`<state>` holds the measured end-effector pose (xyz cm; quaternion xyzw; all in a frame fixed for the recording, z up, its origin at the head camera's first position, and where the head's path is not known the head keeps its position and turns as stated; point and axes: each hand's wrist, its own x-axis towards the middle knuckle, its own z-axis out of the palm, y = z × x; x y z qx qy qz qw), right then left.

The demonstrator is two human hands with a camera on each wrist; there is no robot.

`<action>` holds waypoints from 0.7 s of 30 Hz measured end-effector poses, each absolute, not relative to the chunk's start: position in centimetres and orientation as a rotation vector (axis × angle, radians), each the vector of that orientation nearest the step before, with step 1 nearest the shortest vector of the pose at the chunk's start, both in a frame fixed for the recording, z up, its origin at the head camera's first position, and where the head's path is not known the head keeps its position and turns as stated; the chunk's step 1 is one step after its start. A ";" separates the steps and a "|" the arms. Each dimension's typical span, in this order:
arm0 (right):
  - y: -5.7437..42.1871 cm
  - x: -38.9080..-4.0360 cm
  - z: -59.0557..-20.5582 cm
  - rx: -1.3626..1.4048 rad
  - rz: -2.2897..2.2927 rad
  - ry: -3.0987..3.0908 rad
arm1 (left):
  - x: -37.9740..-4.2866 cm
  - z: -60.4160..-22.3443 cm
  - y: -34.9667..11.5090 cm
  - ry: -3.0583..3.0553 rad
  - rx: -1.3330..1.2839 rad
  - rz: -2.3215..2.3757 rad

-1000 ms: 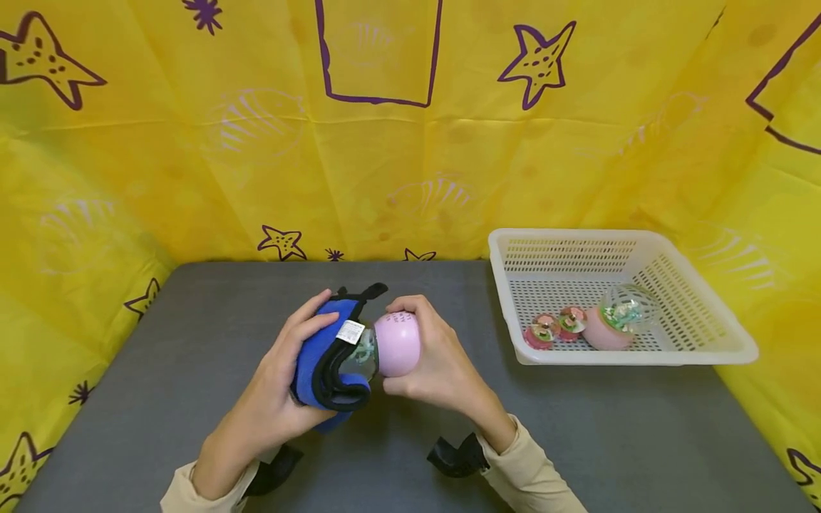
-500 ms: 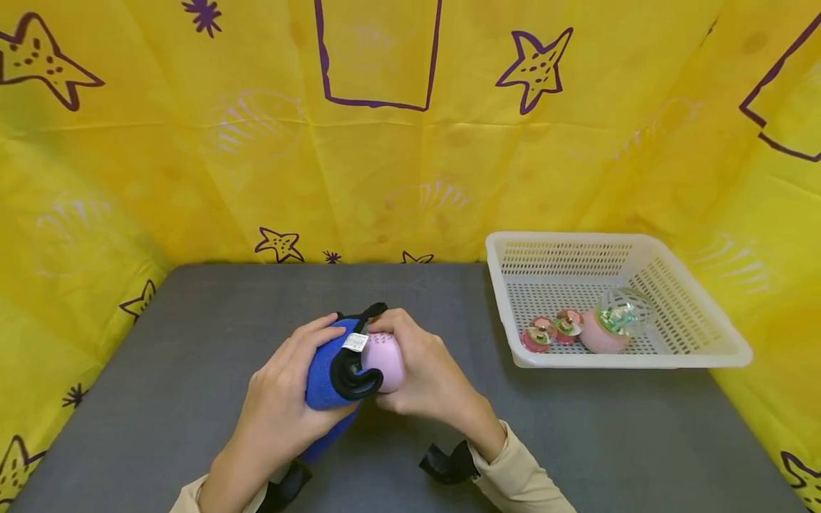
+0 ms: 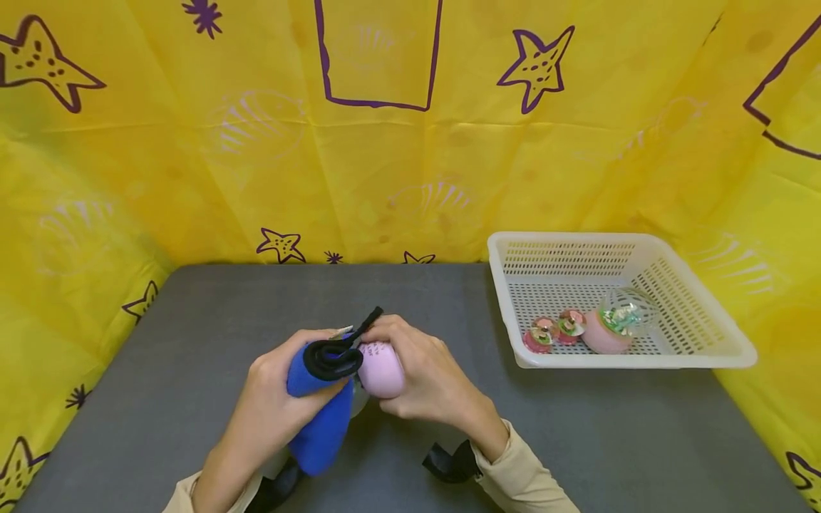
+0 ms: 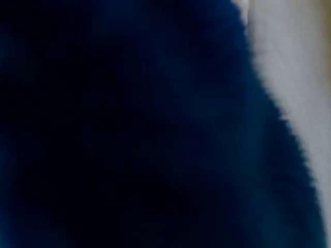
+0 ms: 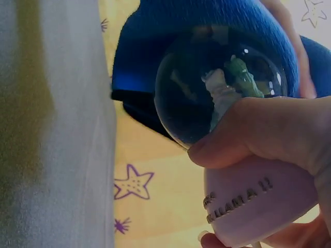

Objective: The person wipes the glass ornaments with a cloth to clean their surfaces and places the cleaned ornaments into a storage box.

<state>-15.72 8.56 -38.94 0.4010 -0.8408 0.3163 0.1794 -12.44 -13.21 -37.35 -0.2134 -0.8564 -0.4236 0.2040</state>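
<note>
Near the front middle of the table, my right hand (image 3: 436, 370) grips the pink base of a snow globe (image 3: 383, 372), fingers over the top and thumb below. The right wrist view shows its clear dome (image 5: 181, 77) with small figures inside, the thumb across it and raised letters on the base. My left hand (image 3: 269, 392) holds a blue cloth (image 3: 326, 434) with black edging, bunched and folded over, against the dome. In the head view the cloth hides most of the dome. Dark blue fabric (image 4: 155, 124) fills most of the left wrist view.
A white perforated basket (image 3: 635, 361) stands at the right on the grey table (image 3: 212, 306). Inside are another pink-based snow globe (image 3: 606, 335) and two small red-based globes (image 3: 539, 336). A yellow patterned curtain (image 3: 385, 157) hangs behind and along the sides.
The cloth has turned in my left hand, its folded edge now facing up and its lower part hanging down. My right hand has brought the snow globe left and nearer to me.
</note>
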 end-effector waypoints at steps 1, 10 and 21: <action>8.6 -15.7 -38.9 1.143 0.890 -2.371 | -12.4 -37.2 -13.3 -2.444 -0.584 -1.209; 8.8 -15.7 -38.7 1.249 0.862 -2.355 | -12.4 -36.5 -13.7 -2.614 -0.462 -1.338; 9.8 -15.7 -38.4 1.374 0.966 -2.313 | -12.2 -36.1 -14.6 -2.732 -0.452 -1.591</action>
